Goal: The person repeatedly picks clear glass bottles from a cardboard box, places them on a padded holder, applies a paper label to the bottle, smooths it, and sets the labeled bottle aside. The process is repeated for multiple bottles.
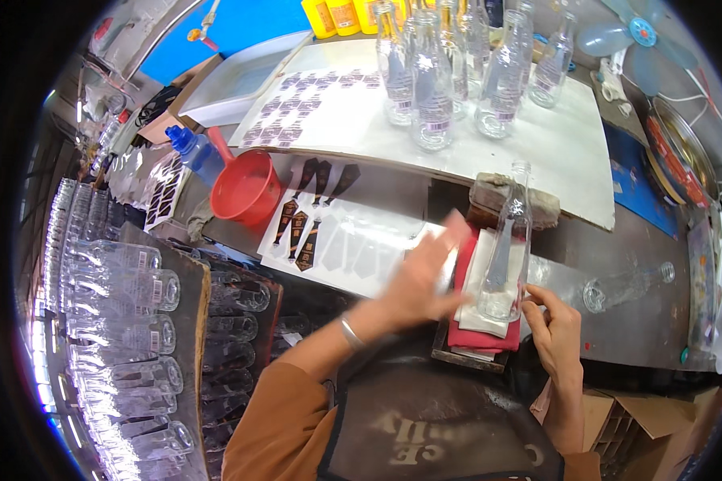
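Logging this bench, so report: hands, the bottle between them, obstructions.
Left hand open, blurred, left of glass bottle. Right hand near its base, contact unclear. Bottle lies on folded cloths, neck over block. Nothing seen blocking hands.

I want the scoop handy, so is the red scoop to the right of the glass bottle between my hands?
No, the red scoop sits left of both the glass bottle and your left hand.
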{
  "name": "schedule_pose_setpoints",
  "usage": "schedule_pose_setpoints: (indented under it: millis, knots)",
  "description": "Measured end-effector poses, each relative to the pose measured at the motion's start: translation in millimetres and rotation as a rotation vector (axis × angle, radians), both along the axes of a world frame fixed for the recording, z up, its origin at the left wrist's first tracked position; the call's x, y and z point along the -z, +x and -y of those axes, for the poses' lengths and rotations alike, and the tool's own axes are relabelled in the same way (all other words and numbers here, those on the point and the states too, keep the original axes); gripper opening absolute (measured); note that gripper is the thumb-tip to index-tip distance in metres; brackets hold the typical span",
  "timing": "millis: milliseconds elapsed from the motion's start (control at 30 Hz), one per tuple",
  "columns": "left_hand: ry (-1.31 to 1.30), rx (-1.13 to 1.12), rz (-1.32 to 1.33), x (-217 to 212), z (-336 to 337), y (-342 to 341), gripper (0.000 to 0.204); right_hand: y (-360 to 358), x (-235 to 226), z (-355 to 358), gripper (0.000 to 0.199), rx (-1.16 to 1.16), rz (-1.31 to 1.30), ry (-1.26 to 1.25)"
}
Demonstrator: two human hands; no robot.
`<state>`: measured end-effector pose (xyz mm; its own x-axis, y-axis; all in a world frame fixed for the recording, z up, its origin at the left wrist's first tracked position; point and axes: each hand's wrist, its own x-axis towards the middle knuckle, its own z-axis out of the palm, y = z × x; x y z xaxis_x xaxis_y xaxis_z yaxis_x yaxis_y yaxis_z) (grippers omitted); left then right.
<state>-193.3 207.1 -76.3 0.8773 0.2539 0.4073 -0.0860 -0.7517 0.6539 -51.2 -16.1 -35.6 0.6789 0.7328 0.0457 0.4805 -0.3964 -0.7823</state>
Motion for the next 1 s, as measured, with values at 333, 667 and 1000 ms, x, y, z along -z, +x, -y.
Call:
schedule_pose_setpoints:
  millis: [333, 667, 1000]
  knots:
    - [0.441, -0.927, -0.337, 6, -225, -32, 0.080, 7, 31, 15, 0.027, 0.072, -0.039, 0.030]
    - [0.555, -0.620, 0.112, 7, -258, -54, 0.021, -11, 31, 9, 0.079, -0.093, 0.127, 0.022]
    - [0.086, -0.083, 0.174, -45, -32, 16, 0.052, -23, 30, 0, 0.077, -0.018, 0.384, -0.059]
